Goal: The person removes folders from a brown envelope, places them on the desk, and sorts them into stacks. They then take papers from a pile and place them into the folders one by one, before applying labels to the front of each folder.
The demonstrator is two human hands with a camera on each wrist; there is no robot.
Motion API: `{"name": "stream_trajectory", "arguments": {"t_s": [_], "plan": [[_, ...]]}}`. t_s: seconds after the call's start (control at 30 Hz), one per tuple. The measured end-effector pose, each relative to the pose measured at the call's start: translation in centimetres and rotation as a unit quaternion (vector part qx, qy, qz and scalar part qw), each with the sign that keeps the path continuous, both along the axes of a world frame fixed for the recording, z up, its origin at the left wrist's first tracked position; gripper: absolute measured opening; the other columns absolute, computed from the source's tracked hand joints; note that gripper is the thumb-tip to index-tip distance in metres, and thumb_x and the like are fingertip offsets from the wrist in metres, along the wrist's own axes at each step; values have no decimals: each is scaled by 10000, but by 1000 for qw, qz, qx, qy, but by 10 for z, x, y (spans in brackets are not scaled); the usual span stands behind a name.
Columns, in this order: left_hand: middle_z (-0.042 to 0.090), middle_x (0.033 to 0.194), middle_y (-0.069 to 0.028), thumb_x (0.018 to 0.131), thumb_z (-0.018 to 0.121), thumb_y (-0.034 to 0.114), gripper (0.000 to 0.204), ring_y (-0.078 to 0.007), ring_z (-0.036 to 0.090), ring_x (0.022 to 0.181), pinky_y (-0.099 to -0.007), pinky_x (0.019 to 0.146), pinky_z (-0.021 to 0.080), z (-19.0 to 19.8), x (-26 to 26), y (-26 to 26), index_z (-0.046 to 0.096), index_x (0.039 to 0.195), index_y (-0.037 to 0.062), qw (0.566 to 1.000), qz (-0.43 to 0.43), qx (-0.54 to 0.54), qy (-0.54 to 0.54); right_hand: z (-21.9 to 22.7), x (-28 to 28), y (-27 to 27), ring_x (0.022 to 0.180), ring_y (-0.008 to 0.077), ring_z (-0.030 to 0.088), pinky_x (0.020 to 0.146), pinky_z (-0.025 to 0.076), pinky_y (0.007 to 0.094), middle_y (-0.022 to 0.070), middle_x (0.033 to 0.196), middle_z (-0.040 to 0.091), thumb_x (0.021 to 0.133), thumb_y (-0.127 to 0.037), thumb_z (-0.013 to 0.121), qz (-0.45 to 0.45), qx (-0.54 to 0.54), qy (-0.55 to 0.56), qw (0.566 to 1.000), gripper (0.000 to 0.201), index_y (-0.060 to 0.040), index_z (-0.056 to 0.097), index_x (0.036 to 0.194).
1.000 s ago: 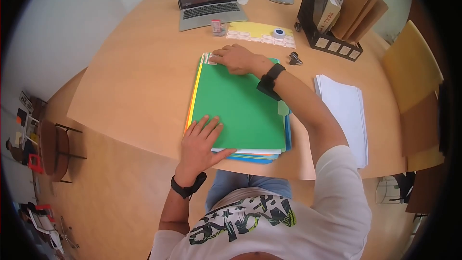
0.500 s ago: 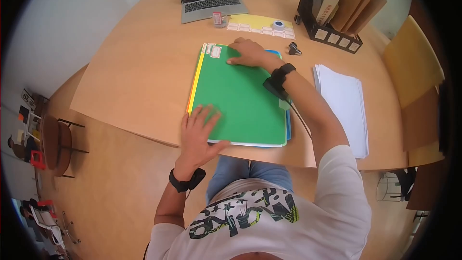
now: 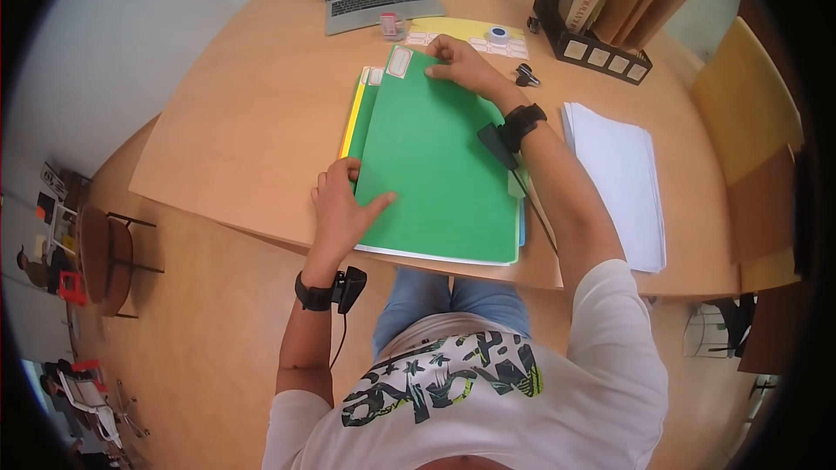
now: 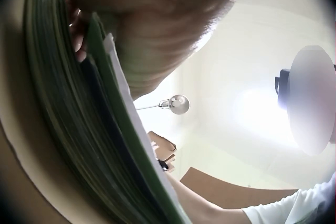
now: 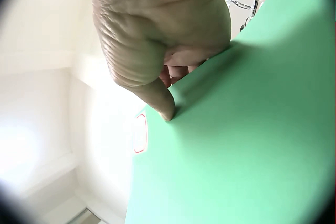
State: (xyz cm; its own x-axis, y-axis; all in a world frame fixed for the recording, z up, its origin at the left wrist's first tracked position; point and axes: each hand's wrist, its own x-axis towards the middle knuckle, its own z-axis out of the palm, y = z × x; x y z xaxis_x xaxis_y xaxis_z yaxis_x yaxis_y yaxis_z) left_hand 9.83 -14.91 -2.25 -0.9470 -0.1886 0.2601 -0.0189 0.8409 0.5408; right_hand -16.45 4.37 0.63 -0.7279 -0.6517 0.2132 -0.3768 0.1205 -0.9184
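A green file folder [image 3: 440, 165] with a red-bordered white label [image 3: 399, 62] at its top left lies askew over a stack of folders [image 3: 356, 117], its upper part shifted off them. My right hand [image 3: 470, 68] pinches its top edge, thumb on the green face and fingers behind, as the right wrist view also shows. At the lower left edge my left hand [image 3: 340, 209] grips the same folder, thumb on top. In the left wrist view its fingers reach between the upper folder [image 4: 113, 98] and the thick stack [image 4: 63, 103] beneath. More labels [image 3: 370, 76] show on the folders underneath.
White paper sheets [image 3: 616, 183] lie to the right. Behind the folders are a laptop [image 3: 383, 4], a small red-and-white box [image 3: 389, 26], a yellow sheet [image 3: 453, 26] with labels, and a round white item [image 3: 497, 34]. A black organizer [image 3: 601, 61] holds books and brown folders.
The top green folder has lifted and slid up and right off the stack. My right hand moved right along its top edge; my left hand went from lying flat to gripping its left edge.
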Motion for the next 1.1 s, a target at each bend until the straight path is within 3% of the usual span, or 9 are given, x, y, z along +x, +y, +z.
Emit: {"name": "stream_trajectory", "arguments": {"t_s": [0.1, 0.2, 0.37, 0.5, 0.67, 0.8, 0.87, 1.03, 1.1], "plan": [[627, 1014, -98, 822, 733, 212, 541, -184, 594, 923, -308, 789, 481, 0, -4, 1, 492, 1258, 0, 977, -39, 202, 56, 7, -7, 2, 878, 93, 574, 783, 474, 253, 34, 974, 613, 826, -103, 703, -1, -32, -2, 999, 255, -44, 544, 1017], [660, 1007, -97, 859, 679, 129, 456, -147, 617, 884, -276, 764, 492, -6, -11, -13, 501, 1252, -18, 914, -94, 396, 2, 13, -7, 4, 939, 123, 590, 824, 477, 270, 67, 1035, 628, 841, -144, 698, -22, -29, 23, 999, 300, -31, 552, 1078], [665, 1008, -79, 897, 600, 69, 378, -137, 626, 912, -269, 794, 507, 0, -27, -51, 511, 1254, -18, 863, -101, 495, -17, 9, -5, 16, 1077, 271, 600, 928, 463, 360, 171, 1173, 620, 896, -336, 631, -149, 147, 190, 959, 491, -1, 546, 1246], [660, 1046, -104, 899, 581, 70, 361, -157, 634, 934, -275, 810, 522, 4, -33, -110, 526, 1243, -25, 854, -41, 519, 1, 1, -12, 54, 1165, 323, 543, 962, 440, 389, 218, 1254, 568, 908, -477, 562, -212, 199, 170, 942, 629, 27, 527, 1283], [648, 1093, -125, 902, 577, 90, 378, -176, 639, 929, -271, 813, 520, -10, -37, -217, 542, 1254, -42, 861, 4, 507, -31, 12, 42, 107, 1181, 331, 529, 990, 426, 394, 239, 1288, 534, 889, -479, 600, -168, 258, 111, 945, 686, 43, 487, 1318], [661, 1060, -127, 893, 583, 100, 395, -182, 647, 895, -273, 795, 514, -12, -34, -274, 550, 1256, -50, 903, 65, 419, -64, -2, 103, 133, 1225, 350, 495, 1021, 408, 394, 238, 1351, 477, 882, -443, 637, -161, 300, 83, 937, 742, 29, 388, 1398], [667, 1042, -128, 889, 587, 113, 385, -184, 648, 877, -275, 782, 512, -2, -33, -285, 569, 1235, -54, 928, 95, 349, -90, -8, 134, 138, 1145, 308, 542, 966, 434, 368, 246, 1279, 516, 866, -407, 657, -135, 208, 3, 969, 780, 54, 346, 1413], [660, 1057, -191, 858, 623, 146, 424, -233, 647, 887, -335, 786, 510, -6, -49, -324, 569, 1235, -41, 975, 159, 70, -139, -16, 193, 134, 897, 164, 524, 813, 444, 274, 117, 1033, 542, 857, -294, 696, -138, 107, -145, 974, 831, 78, 248, 1450], [620, 1138, -232, 862, 626, 173, 472, -258, 632, 958, -367, 824, 500, -9, -55, -324, 532, 1278, -30, 972, 188, -94, -108, -18, 205, 130, 928, 171, 533, 829, 446, 277, 128, 1053, 551, 863, -276, 693, -145, 67, -172, 972, 831, 76, 229, 1456]]}}
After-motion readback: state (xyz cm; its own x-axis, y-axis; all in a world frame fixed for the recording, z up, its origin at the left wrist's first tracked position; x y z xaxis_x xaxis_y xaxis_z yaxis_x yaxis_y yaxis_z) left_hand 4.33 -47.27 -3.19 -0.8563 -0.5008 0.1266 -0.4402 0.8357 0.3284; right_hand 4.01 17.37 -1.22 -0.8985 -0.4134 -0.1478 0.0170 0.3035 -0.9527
